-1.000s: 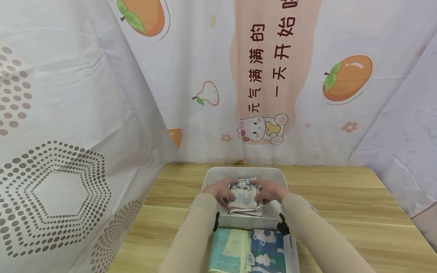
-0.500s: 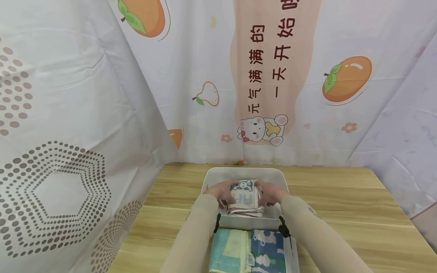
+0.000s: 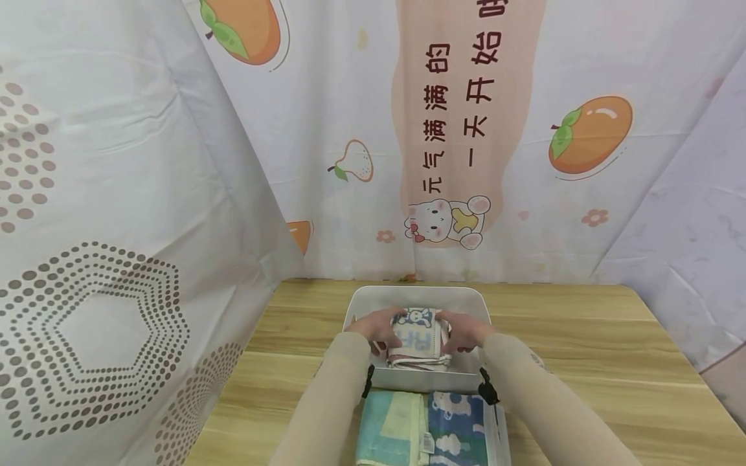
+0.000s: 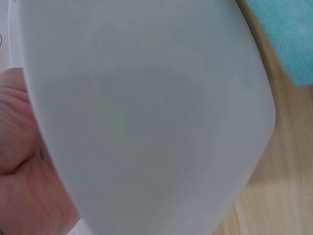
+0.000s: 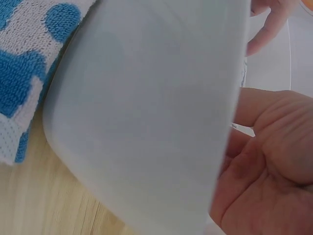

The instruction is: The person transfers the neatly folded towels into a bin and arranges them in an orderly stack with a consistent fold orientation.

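Note:
A small folded towel (image 3: 416,336), white with a blue animal picture and a pale edge, lies inside a white plastic bin (image 3: 428,378) in the head view. My left hand (image 3: 375,327) grips the towel's left side with curved fingers. On its right side my right hand (image 3: 463,330) holds it, fingers bent along the edge. The bin's wall (image 4: 146,117) fills much of the left wrist view and covers most of that hand's fingers. In the right wrist view the wall likewise hides the fingertips and nearly all of the towel.
In front of the bin lie a folded teal and yellow towel (image 3: 387,424) and a folded blue and white towel (image 3: 457,430), side by side on the wooden table (image 3: 571,336). Printed curtains (image 3: 338,213) hang behind and beside the table.
Both hands stay in the bin. The towel's upper layer sits flatter and slightly wider between them, and the right hand has shifted slightly outward.

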A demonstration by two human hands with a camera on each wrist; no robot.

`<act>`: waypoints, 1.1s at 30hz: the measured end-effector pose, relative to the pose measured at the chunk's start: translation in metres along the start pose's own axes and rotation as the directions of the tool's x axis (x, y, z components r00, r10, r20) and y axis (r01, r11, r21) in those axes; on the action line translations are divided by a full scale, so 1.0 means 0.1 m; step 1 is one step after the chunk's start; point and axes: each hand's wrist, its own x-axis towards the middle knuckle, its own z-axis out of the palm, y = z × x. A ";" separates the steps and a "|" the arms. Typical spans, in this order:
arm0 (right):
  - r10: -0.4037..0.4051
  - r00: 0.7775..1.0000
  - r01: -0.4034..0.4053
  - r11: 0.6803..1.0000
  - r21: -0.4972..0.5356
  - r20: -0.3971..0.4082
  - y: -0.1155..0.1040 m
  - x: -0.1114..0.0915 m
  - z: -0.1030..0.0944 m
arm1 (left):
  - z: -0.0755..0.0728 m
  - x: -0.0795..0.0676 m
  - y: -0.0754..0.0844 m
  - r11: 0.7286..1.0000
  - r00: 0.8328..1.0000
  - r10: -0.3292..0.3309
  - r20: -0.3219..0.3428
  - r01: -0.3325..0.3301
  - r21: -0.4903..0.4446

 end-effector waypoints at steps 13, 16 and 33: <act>-0.047 0.998 0.050 0.998 0.050 -0.047 0.12 0.01 -0.04 | -0.08 -0.04 -0.02 0.996 0.997 0.081 -0.012 -0.081 0.027; -0.070 0.996 0.076 0.992 0.102 -0.062 0.14 -0.04 -0.09 | -0.11 -0.05 -0.02 0.994 0.994 0.106 -0.018 -0.105 0.035; -0.078 0.994 0.106 0.844 0.527 -0.075 0.34 -0.36 -0.42 | -0.34 -0.26 0.03 0.970 0.976 0.210 0.049 -0.202 -0.135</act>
